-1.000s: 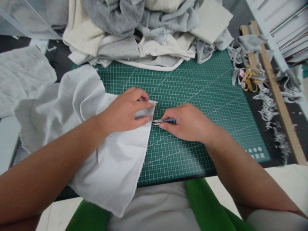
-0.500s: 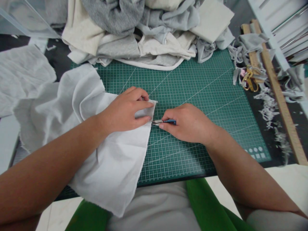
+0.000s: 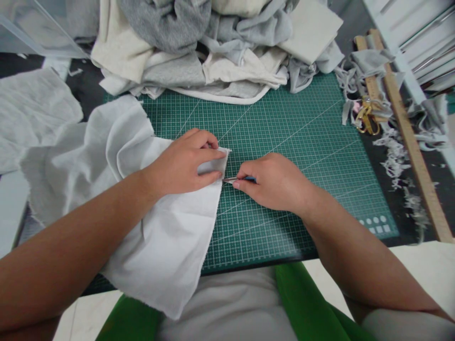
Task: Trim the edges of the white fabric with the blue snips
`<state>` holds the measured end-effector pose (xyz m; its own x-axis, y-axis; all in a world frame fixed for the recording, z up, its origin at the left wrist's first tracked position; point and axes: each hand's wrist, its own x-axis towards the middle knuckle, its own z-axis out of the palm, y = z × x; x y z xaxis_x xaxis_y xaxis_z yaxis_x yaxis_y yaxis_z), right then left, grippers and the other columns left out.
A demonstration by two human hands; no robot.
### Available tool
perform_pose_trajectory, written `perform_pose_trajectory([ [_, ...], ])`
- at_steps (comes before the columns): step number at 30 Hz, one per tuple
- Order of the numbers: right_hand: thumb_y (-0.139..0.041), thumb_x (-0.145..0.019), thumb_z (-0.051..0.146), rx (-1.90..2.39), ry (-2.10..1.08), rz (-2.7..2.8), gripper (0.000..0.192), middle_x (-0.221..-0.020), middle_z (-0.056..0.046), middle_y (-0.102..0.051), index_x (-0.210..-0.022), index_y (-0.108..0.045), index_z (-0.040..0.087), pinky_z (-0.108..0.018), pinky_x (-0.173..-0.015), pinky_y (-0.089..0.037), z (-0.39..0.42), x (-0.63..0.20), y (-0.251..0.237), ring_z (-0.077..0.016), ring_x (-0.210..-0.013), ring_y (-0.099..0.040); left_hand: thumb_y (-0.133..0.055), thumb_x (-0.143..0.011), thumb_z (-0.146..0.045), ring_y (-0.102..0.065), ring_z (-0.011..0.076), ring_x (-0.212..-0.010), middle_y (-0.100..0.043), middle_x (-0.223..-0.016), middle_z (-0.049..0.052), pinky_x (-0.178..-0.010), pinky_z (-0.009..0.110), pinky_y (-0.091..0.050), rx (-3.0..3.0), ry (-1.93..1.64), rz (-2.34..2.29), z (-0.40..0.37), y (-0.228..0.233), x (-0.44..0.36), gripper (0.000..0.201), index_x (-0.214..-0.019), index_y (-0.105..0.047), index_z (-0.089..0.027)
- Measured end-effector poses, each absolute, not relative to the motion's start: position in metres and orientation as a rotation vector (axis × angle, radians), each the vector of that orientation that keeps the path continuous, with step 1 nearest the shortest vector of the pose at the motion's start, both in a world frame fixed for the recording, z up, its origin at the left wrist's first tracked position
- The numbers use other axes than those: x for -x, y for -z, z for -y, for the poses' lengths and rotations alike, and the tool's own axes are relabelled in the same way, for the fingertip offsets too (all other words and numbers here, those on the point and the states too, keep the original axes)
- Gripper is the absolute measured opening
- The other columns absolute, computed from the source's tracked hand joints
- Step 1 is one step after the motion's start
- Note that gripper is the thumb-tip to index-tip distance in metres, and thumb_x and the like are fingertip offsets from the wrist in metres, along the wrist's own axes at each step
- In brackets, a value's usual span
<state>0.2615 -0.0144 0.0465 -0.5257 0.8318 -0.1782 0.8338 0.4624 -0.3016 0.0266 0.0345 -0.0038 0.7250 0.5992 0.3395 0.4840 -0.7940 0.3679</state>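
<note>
Left hand point(image 3: 185, 163): lies palm down on the white cloth point(image 3: 156, 227), fingers spread and curled, pinning its right corner to the cutting mat point(image 3: 302, 137).
Right hand point(image 3: 275, 182): closed around a small blue-handled cutting tool point(image 3: 239, 179), whose metal tip points toward 9 o'clock and meets the cloth's edge just beside the left fingertips.
White cloth: spreads from the mat's centre toward 8 o'clock, its lower part hanging over the near edge of the tabletop.
Cutting mat: green, gridded, lying under both hands.
Fabric pile point(image 3: 213, 47): grey and cream pieces heaped at 12 o'clock, overlapping the mat's far edge.
Wooden ruler point(image 3: 408, 137): at 3 o'clock, off the mat, among grey scraps.
Gold scissors point(image 3: 366, 118): at 2 o'clock, just beside the ruler.
</note>
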Motion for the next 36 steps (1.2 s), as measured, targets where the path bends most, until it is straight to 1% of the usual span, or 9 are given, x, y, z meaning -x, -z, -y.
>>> perform_pose_trajectory([
  [6,-0.062,-0.096,0.038,-1.537,0.579,-2.693,0.026,-0.074,-0.003,-0.075,-0.084,-0.077,0.021,-0.031,-0.065,-0.037,0.0135,-0.2635,-0.0450,-0.0195,-0.070,-0.065,-0.067,-0.087,-0.036,-0.061,0.0273,-0.101,-0.065,-0.112,0.011,-0.090,0.047,-0.053,-2.675,-0.652,-0.853,-0.0346,0.0032,-0.0270,0.033,-0.115,-0.076,-0.020],
  [13,-0.068,-0.092,0.035,-1.561,0.832,-2.736,0.018,-0.073,0.001,-0.075,-0.084,-0.077,0.021,-0.028,-0.064,-0.037,0.0089,-0.2691,-0.0420,-0.0141,-0.066,-0.063,-0.068,-0.086,-0.037,-0.061,0.0270,-0.101,-0.065,-0.114,0.011,-0.093,0.046,-0.053,-2.688,-0.653,-0.824,-0.0350,0.0038,-0.0250,0.035,-0.115,-0.075,-0.019],
  [21,-0.068,-0.092,0.038,-1.564,0.722,-2.714,0.021,-0.073,-0.001,-0.074,-0.085,-0.077,0.020,-0.029,-0.064,-0.037,0.0114,-0.2675,-0.0425,-0.0162,-0.067,-0.064,-0.070,-0.085,-0.037,-0.060,0.0277,-0.101,-0.064,-0.115,0.012,-0.093,0.047,-0.053,-2.682,-0.648,-0.810,-0.0343,0.0025,-0.0258,0.035,-0.115,-0.076,-0.019],
  [27,-0.066,-0.093,0.038,-1.549,0.660,-2.724,0.023,-0.076,-0.002,-0.076,-0.086,-0.076,0.020,-0.030,-0.066,-0.038,0.0124,-0.2660,-0.0423,-0.0188,-0.072,-0.067,-0.072,-0.084,-0.036,-0.061,0.0274,-0.100,-0.065,-0.114,0.012,-0.093,0.047,-0.053,-2.674,-0.650,-0.816,-0.0338,0.0015,-0.0260,0.035,-0.114,-0.076,-0.018],
  [31,-0.065,-0.094,0.039,-1.551,0.631,-2.717,0.023,-0.075,-0.002,-0.076,-0.087,-0.077,0.020,-0.031,-0.065,-0.038,0.0140,-0.2652,-0.0433,-0.0186,-0.070,-0.066,-0.072,-0.086,-0.036,-0.061,0.0287,-0.100,-0.065,-0.114,0.014,-0.092,0.049,-0.053,-2.674,-0.665,-0.790,-0.0334,0.0006,-0.0261,0.035,-0.114,-0.077,-0.015],
  [36,-0.064,-0.096,0.039,-1.545,0.571,-2.716,0.024,-0.075,-0.002,-0.076,-0.087,-0.077,0.021,-0.032,-0.066,-0.037,0.0152,-0.2643,-0.0423,-0.0193,-0.071,-0.066,-0.071,-0.086,-0.038,-0.061,0.0284,-0.099,-0.065,-0.113,0.013,-0.092,0.049,-0.053,-2.664,-0.656,-0.802,-0.0341,0.0013,-0.0262,0.036,-0.113,-0.077,-0.016],
])
